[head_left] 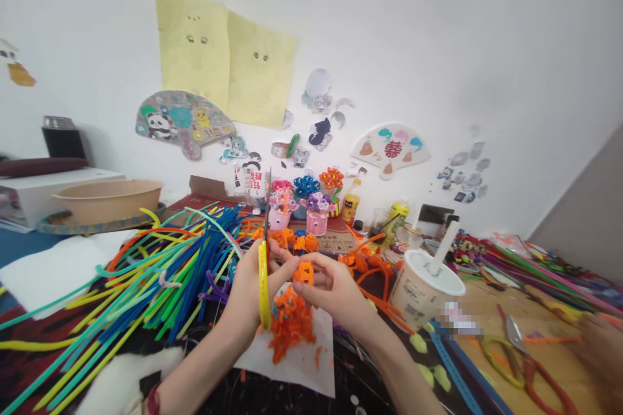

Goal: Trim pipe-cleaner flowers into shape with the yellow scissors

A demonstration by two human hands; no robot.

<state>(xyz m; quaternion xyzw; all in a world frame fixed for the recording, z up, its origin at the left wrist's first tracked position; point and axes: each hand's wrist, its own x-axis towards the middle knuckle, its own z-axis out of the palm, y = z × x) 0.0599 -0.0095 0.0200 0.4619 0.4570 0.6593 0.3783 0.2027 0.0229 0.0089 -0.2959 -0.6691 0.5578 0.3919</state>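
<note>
The left hand (246, 285) is holding yellow-handled scissors (263, 285), blades best pointing clear of the right hand (343, 288), which is pinching an orange fuzzy piece (304, 271) just beside the left fingertips.

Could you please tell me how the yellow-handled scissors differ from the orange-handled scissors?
The yellow-handled scissors are at the left hand, while the orange-handled scissors lie on the wooden surface. The yellow pair stands upright, blades up; the orange pair lies flat. The yellow pair shows nearly edge-on, the orange pair more broadside. Both have long blades and coloured handles.
</note>
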